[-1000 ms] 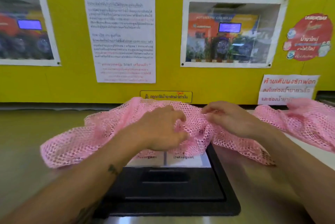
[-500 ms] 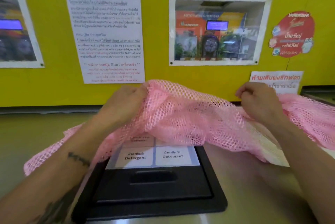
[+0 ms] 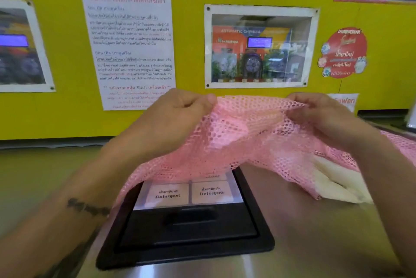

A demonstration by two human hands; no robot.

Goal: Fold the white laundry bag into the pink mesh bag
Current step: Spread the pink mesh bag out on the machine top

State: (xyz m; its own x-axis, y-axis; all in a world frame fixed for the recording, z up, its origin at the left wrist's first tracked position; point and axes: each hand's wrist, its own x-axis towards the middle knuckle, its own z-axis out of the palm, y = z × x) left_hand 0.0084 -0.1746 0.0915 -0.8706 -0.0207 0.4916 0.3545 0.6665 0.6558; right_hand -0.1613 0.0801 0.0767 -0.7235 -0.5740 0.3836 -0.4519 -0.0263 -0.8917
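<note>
Left hand (image 3: 171, 117): gripping the left part of the pink mesh bag's (image 3: 243, 140) top edge, fingers curled shut on the mesh, holding it up off the bench (image 3: 299, 228).
Right hand (image 3: 326, 117): pinching the same edge further right, fingers closed on the mesh, approx. level w/ the left hand.
Pink mesh bag: being held up betw. both hands, its top edge stretching taut across; the rest is sagging down toward the bench, draping over the far end of the black lid (image 3: 186, 230) & trailing off to the right.
White laundry bag (image 3: 337, 183): lying on the bench at right, under the right forearm; far part is showing through the pink mesh, near part is sticking out past the mesh edge.
Black lid: sitting centre-near in the bench, detergent labels (image 3: 189, 193) partly showing below the mesh.
Yellow wall (image 3: 67, 52): standing at the far side w/ posters.
</note>
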